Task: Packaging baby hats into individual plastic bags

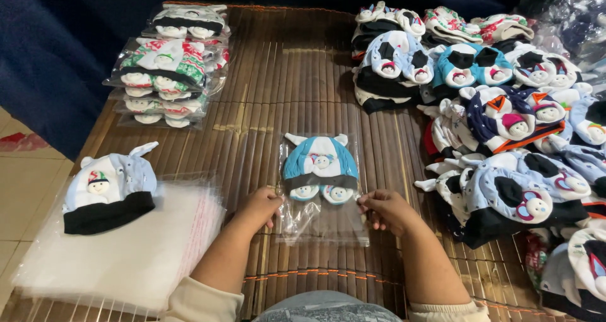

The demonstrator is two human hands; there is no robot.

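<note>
A clear plastic bag [322, 224] lies flat on the bamboo mat [284, 76] in front of me. Inside it is a blue and white baby hat with small ears [320, 161] and two little round-faced pieces below it. My left hand [260, 207] pinches the bag's left edge. At the bag's right edge, my right hand [386, 209] grips the plastic. Both hands sit at the height of the hat's dark brim.
A stack of empty clear bags [126, 252] lies at the left, with a pale blue hat with a black brim [108, 196] on top. Bagged hats [170, 69] are piled at the back left. A heap of loose hats [505, 126] fills the right side.
</note>
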